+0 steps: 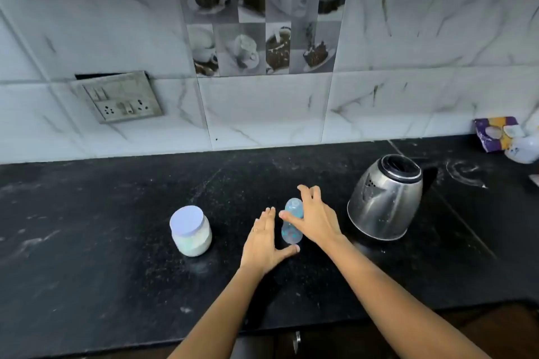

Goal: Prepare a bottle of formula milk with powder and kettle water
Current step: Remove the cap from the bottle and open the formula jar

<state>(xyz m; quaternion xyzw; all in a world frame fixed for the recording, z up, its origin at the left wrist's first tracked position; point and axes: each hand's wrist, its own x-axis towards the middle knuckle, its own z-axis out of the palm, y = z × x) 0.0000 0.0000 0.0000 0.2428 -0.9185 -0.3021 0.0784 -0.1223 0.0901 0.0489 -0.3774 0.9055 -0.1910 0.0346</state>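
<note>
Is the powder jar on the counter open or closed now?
Closed. A pale round lid covers the whole mouth of the jar, which stands upright on the counter.

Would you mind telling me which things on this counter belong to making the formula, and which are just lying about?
For the job: baby bottle, gripped by the right hand, with the left hand beside it; powder jar; kettle.

Lying about: purple box; white object next to it; wall socket plate.
</note>
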